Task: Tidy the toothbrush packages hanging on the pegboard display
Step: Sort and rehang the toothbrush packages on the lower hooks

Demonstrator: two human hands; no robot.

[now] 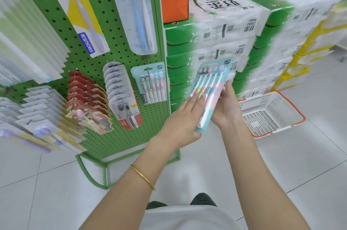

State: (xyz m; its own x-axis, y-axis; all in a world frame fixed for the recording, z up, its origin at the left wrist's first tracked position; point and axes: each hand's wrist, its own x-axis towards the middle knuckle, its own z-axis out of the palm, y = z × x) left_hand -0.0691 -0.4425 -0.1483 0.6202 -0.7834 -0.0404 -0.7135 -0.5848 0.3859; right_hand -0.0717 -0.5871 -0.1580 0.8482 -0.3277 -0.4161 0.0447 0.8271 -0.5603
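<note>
A teal multi-pack of pastel toothbrushes (210, 87) is held off the board, to the right of the green pegboard (105, 57). My right hand (227, 109) grips it from underneath and behind. My left hand (185, 117) lies on its front lower edge, fingers spread flat. A matching teal pack (150, 82) hangs on a peg at the board's right edge. Rows of clear packs (122, 94) and red packs (88, 96) hang further left.
A tall two-brush pack (137, 10) and a yellow-white pack (80, 13) hang higher up. Stacked tissue bales (234, 41) rise right of the board. A white shopping basket with orange rim (270, 113) sits on the tiled floor.
</note>
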